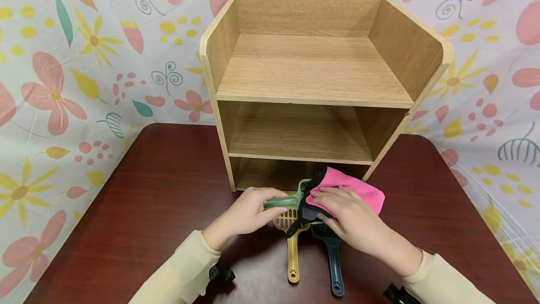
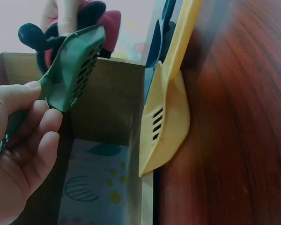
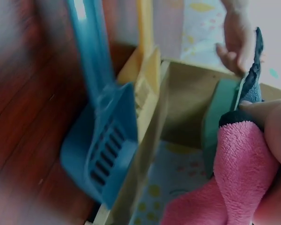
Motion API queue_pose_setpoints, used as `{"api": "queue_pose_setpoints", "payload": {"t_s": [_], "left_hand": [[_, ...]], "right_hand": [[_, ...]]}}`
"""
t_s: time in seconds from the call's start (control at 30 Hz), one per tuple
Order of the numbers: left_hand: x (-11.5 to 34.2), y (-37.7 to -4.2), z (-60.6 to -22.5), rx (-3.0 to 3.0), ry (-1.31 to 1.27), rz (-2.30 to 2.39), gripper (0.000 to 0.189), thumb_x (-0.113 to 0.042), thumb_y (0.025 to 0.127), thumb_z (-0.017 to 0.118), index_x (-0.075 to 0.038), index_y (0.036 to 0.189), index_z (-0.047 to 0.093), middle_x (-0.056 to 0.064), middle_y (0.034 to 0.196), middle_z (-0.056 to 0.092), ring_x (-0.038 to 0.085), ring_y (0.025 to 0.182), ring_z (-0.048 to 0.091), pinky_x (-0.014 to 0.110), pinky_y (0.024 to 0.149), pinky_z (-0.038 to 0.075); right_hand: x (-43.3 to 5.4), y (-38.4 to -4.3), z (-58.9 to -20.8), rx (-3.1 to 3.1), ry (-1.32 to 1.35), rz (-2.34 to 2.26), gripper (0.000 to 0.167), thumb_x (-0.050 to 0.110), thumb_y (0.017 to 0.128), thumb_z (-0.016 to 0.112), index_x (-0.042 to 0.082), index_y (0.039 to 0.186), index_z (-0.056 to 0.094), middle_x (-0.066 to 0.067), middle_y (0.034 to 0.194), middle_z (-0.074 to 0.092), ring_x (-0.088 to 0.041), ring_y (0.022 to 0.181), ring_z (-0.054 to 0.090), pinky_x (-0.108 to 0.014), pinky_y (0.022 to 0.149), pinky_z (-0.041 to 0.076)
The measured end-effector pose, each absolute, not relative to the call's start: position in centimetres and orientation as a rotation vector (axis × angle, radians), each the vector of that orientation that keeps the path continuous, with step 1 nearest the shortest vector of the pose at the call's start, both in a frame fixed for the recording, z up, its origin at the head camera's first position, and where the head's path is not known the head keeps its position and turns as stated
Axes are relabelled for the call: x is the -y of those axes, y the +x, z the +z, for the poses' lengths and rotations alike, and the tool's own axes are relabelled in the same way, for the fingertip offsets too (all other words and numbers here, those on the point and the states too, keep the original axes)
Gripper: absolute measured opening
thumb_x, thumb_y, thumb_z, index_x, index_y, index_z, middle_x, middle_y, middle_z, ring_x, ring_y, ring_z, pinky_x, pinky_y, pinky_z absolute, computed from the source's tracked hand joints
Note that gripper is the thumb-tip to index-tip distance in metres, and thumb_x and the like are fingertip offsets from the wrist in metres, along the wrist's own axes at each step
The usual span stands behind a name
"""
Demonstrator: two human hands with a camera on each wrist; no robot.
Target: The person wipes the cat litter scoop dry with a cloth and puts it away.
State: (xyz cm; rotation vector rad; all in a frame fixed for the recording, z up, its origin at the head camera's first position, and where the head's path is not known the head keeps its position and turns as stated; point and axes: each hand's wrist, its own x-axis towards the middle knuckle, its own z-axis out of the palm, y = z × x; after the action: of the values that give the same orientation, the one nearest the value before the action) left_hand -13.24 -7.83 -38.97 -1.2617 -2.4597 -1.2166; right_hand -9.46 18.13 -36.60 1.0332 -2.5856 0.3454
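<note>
My left hand [image 1: 253, 210] grips the handle of a green slotted litter scoop [image 2: 79, 65], held up in front of the shelf. A pink cloth [image 1: 367, 193] with black trim and a dark grey underside is in my right hand [image 1: 352, 215], folded over the scoop's rim and pinched there. The cloth hides much of the scoop in the head view. Beneath the hands lie a yellow litter scoop [image 1: 293, 257] and a dark blue litter scoop [image 1: 335, 266], handles toward me, bowls by the shelf's bottom front edge.
A wooden shelf unit [image 1: 312, 67] with a walled top and two lower compartments stands at the back of the dark red table [image 1: 168, 182]. Behind it hangs a flower-patterned cloth backdrop [image 1: 105, 60].
</note>
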Motion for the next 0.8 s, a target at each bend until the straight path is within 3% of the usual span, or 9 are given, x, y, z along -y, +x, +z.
{"api": "queue_pose_setpoints", "payload": {"t_s": [0.37, 0.6, 0.67, 0.8], "left_hand": [[8.4, -13.0, -39.2, 2.471, -1.22, -1.274, 0.025, -0.016, 0.085, 0.068, -0.005, 0.108, 0.067, 0.001, 0.078, 0.066, -0.01, 0.046, 0.032, 0.009, 0.041, 0.034], [8.9, -13.1, -39.3, 2.503, -1.188, -1.299, 0.024, -0.017, 0.086, 0.068, -0.007, 0.108, 0.068, 0.001, 0.081, 0.067, -0.009, 0.045, 0.032, 0.011, 0.041, 0.034], [9.0, -13.1, -39.3, 2.51, -1.182, -1.307, 0.024, -0.017, 0.086, 0.068, -0.008, 0.108, 0.068, 0.001, 0.082, 0.068, -0.008, 0.045, 0.032, 0.011, 0.041, 0.033], [8.9, -13.3, -39.3, 2.497, -1.232, -1.266, 0.025, -0.016, 0.087, 0.067, -0.006, 0.109, 0.069, 0.002, 0.087, 0.07, -0.004, 0.053, 0.042, 0.01, 0.048, 0.039]], "right_hand": [[-19.7, -9.7, -37.1, 2.569, 0.995, 0.259, 0.039, 0.018, 0.078, 0.07, 0.007, 0.116, 0.065, -0.004, 0.114, 0.067, -0.025, 0.115, 0.056, -0.047, 0.101, 0.037], [-21.1, -9.8, -36.6, 2.565, 0.94, 0.363, 0.034, 0.011, 0.079, 0.07, 0.005, 0.112, 0.064, -0.007, 0.111, 0.067, -0.026, 0.111, 0.059, -0.045, 0.095, 0.042], [-21.4, -9.8, -36.4, 2.582, 0.911, 0.423, 0.036, 0.006, 0.078, 0.071, 0.007, 0.113, 0.063, -0.005, 0.112, 0.067, -0.024, 0.107, 0.061, -0.04, 0.092, 0.045], [-21.4, -9.7, -35.9, 2.599, 0.845, 0.564, 0.044, 0.0, 0.08, 0.069, 0.012, 0.121, 0.059, -0.001, 0.115, 0.066, -0.016, 0.102, 0.062, -0.019, 0.09, 0.043]]}}
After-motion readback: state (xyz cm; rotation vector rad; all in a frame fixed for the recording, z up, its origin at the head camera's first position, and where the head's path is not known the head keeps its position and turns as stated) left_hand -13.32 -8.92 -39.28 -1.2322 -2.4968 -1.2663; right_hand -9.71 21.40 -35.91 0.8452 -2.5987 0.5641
